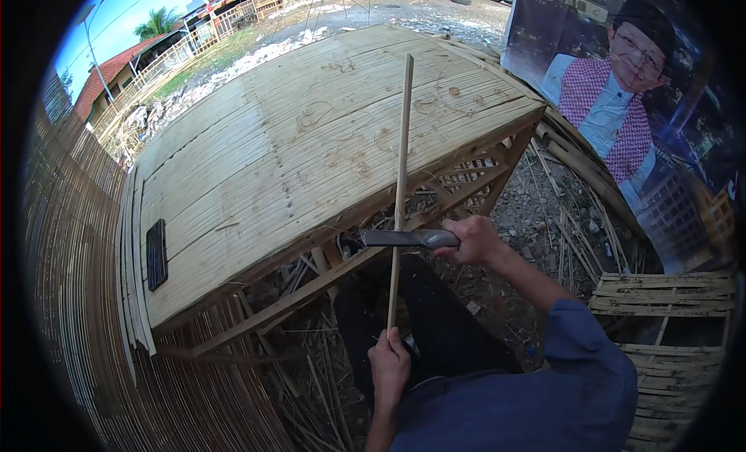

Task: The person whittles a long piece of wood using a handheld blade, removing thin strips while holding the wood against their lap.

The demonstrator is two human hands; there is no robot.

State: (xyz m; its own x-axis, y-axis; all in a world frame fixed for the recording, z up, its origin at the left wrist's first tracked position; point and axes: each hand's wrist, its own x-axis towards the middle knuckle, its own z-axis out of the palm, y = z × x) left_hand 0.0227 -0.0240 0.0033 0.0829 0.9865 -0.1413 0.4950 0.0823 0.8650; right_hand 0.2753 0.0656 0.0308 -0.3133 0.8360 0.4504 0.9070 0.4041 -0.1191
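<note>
By the pale slatted table (225,188), left hand (389,366) grips a slim tan wooden stick (403,141), right hand (472,242) a dark straight-bladed knife (388,238).

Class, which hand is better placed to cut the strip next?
Probably the right hand: it holds the knife, its blade across the strip; the left hand holds the strip's near end.

A long, slim, pale strip (402,141) extends straight forward, its far part across the worktop (225,211); a knife (385,238) with a broad, dark blade crosses its nearer half.
</note>
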